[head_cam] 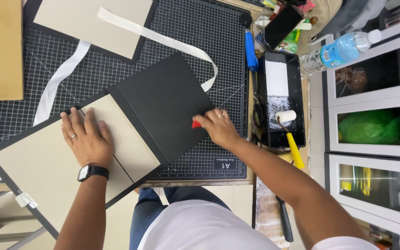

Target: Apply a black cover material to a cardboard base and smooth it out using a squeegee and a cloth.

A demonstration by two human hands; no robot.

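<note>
Pressing my left hand [87, 138] flat, fingers spread, on the beige cardboard panel [52, 169] at lower left, I pinch a small red plastic scraper [196, 124] in my right hand [218, 127], its edge against the black paper-covered flap [165, 104] mid-frame, over the gridded black cutting mat [218, 41].

At my three o'clock stands a white glass-fronted cabinet [371, 111]; a pale tiled floor [237, 199] shows at six, under my worktable [200, 183].
</note>
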